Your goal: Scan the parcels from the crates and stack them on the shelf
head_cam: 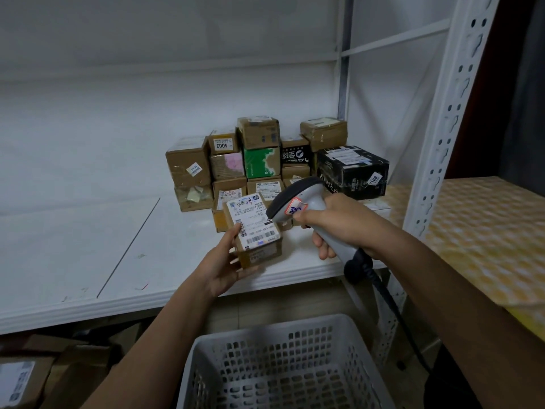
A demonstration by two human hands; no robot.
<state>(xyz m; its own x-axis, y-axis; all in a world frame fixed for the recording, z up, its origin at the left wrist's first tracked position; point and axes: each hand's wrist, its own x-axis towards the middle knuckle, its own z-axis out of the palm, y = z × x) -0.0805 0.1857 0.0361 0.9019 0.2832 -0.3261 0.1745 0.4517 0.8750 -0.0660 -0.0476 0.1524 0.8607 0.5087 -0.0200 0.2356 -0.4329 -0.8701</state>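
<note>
Left hand (225, 262) gripping small parcel (254, 230) above shelf (88, 246) edge; right hand (333, 224) wrapped round scanner (303, 206), aimed at label; crate (283, 364) below, seemingly empty.

"4003" on brown box (223, 145) (upside down)

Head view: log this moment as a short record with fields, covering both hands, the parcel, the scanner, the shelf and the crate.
left hand: holds small cardboard parcel, label up
right hand: grip on grey barcode scanner, head aimed at the parcel's label
white shelf: stacked parcels at back right, black box among them
grey perforated crate: below the hands, no parcels visible inside
</note>
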